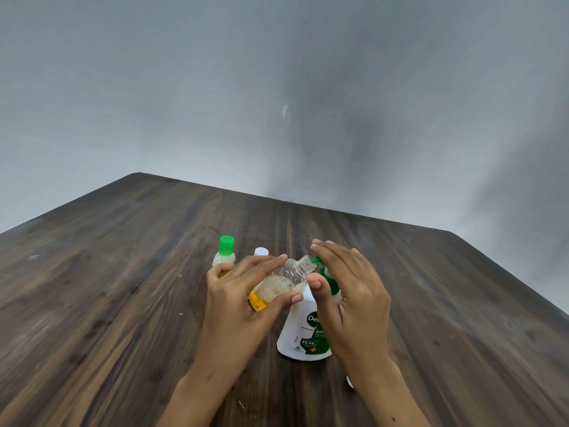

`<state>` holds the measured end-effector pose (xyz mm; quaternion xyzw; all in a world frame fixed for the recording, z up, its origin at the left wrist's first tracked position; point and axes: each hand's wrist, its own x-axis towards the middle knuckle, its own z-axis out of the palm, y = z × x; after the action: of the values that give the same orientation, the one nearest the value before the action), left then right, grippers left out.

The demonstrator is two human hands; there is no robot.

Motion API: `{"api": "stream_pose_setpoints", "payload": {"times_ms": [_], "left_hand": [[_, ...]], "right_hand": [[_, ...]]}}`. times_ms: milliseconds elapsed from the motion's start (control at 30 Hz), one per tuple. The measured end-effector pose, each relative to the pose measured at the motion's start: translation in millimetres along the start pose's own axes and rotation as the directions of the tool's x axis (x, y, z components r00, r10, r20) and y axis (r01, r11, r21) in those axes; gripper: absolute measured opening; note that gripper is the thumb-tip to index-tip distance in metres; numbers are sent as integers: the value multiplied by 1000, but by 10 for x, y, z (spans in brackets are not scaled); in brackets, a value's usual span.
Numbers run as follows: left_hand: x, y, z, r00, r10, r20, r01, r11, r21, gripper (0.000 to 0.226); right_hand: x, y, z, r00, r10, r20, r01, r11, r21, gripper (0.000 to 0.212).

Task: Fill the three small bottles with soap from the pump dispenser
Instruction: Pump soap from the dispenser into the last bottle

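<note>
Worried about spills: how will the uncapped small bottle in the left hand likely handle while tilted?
The uncapped bottle is open-necked and tilted, so soap could run out if tipped further. It looks only partly filled, probably light. The left hand pinches clear plastic, possibly slippery.

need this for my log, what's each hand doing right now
Left hand: holds the uncapped small bottle, tilted toward the pump spout.
Right hand: open, fingers straight over the pump dispenser head.

Prob. a plain room in a home or small office, can't tell which: dark wood-grain surface [123, 272] fills the lower half of frame, bare grey wall [277, 72] w/ shadows across the upper half, and a household pump dispenser [303, 334] of hand soap at lower centre.
</note>
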<state>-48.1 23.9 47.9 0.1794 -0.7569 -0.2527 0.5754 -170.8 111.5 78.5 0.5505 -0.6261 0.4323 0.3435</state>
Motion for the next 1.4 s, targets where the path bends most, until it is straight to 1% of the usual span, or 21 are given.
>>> {"api": "stream_pose_setpoints", "payload": {"times_ms": [133,267,433,633,800,1000,1167,1400], "left_hand": [[-8,-8,-10,1000,-6,3,6,1000,8,50],[-1,13,-15,1000,-3,0,3,1000,7,48],[-2,22,-18,1000,15,-4,-15,1000,7,48],[23,46,-22,1000,23,-14,-22,1000,20,48],[10,21,-23,1000,22,-13,-22,999,28,49],[6,20,-20,1000,8,-2,-8,999,47,50],[20,32,-21,1000,26,-11,-26,999,26,47],[24,42,-33,1000,21,-13,-20,999,41,49]], "right_hand": [[-20,1,-2,1000,-9,-3,10,1000,11,70],[45,14,-12,999,-34,-4,34,999,-31,70],[-34,13,7,1000,-10,5,10,1000,-6,68],[59,11,-37,999,-32,-3,32,999,-37,71],[-14,-7,14,1000,4,-10,-4,1000,-30,69],[58,2,-33,999,-33,-5,33,999,-39,72],[-14,-21,18,1000,12,-3,-12,1000,-8,69],[53,-15,-27,1000,-14,-13,13,1000,-27,72]]}}
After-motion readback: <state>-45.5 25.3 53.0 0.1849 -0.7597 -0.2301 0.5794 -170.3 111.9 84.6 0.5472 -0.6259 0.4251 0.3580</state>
